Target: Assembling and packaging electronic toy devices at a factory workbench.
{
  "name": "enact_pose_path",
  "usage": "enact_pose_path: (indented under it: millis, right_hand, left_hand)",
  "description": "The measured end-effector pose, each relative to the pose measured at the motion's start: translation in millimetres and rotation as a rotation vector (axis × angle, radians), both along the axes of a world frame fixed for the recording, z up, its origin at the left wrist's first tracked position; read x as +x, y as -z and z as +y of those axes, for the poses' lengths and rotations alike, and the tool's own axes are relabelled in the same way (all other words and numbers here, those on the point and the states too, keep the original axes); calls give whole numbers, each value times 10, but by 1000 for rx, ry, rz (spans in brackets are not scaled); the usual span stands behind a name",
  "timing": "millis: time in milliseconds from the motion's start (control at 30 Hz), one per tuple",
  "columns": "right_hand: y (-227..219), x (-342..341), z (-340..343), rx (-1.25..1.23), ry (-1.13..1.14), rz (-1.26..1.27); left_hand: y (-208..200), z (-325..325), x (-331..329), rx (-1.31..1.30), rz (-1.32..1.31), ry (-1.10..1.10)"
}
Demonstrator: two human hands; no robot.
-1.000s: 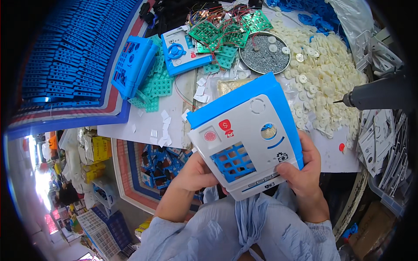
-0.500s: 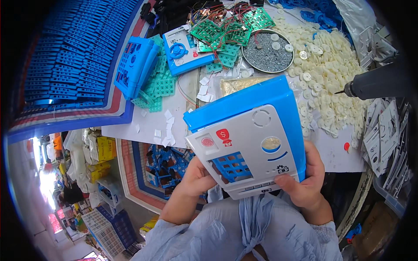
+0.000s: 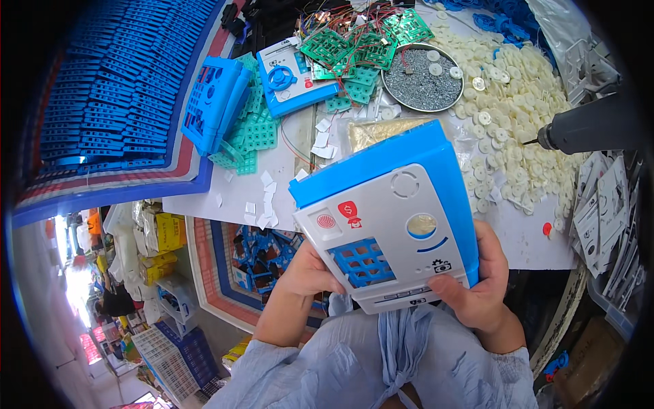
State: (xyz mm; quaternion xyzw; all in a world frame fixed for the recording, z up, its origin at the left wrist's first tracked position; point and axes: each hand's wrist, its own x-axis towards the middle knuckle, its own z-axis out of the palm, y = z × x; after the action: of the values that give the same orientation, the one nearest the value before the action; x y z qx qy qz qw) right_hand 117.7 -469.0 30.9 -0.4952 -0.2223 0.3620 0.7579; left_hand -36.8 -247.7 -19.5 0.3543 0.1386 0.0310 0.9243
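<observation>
A round metal dish (image 3: 424, 110) of small grey metal pieces is sitting on the white bench (image 3: 524, 238), with a few pale discs lying in it. On the person's side of the dish, a blue-and-white plastic housing (image 3: 392, 221) is being held up at a tilt, its printed white face turning toward the camera and showing a round opening and a blue lattice window. The left hand (image 3: 303, 273) is grasping the housing's lower left edge, its fingertips hiding behind it. The right hand's (image 3: 480, 293) grip is closing around the lower right corner, thumb pressing on the white face.

Just left of the dish, green circuit boards (image 3: 330, 51) are lying in a heap with thin wires. Farther left of it, a second housing (image 3: 294, 83) and a blue shell (image 3: 214, 102) are resting among teal perforated pieces (image 3: 257, 136). Well left of the dish, stacked blue parts (image 3: 109, 88) are filling a crate (image 3: 178, 136). Right of the dish, cream discs (image 3: 524, 116) are spreading in a broad pile, and beyond them a dark grey power tool (image 3: 586, 128) is pointing its thin tip toward the dish's side.
</observation>
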Motion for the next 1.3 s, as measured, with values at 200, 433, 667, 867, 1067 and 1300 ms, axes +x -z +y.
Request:
enact_pose_path:
  millis: [200,433,667,867,1067,1300]
  right_hand:
    - [-15,-20,5,-11,-8,-8]
    - [-60,-41,32,-50,-5,-26]
    - [-59,-77,85,-17,-41,26]
    - [-34,-94,59,-8,-27,-27]
    - [-80,-121,7,-96,9,-252]
    - [-182,-125,-19,-138,44,-609]
  left_hand:
    - [-16,-14,-9,-41,93,-27]
    - [-82,-50,114,-250,295,-108]
    - [-85,3,187,-368,299,-68]
    - [-83,-8,193,-389,307,-79]
    - [-102,18,190,-397,301,-82]
    - [66,-29,86,142,-79,9]
